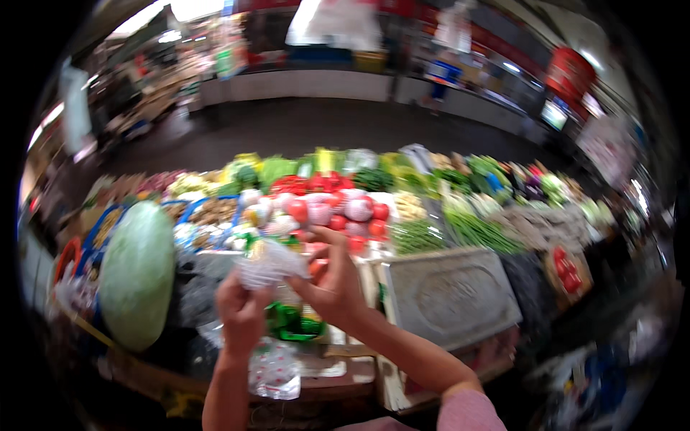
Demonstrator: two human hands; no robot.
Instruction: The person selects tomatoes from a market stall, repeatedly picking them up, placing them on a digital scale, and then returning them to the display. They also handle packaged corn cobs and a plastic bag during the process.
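Note:
A white foam net sleeve (272, 267) is pinched at its lower left side in my left hand (241, 310). Something yellowish shows at its upper edge, too blurred to name. At the sleeve's right end is my right hand (334, 281), its fingers bent and spread apart, the thumb close to or touching the net. Just beyond both hands lie tomatoes (379, 211) and round produce in pink and white foam nets (357, 210). Below the sleeve, between my forearms, sit a green plastic package (295, 322) and a clear dotted plastic bag (274, 371).
A large pale green winter melon (138, 276) stands at the left beside blue baskets (215, 202). Right of my forearm lies a grey lid-like tray (453, 293). Green beans (417, 235) and leafy vegetables (478, 228) spread behind it. Plastic bags (334, 25) hang overhead.

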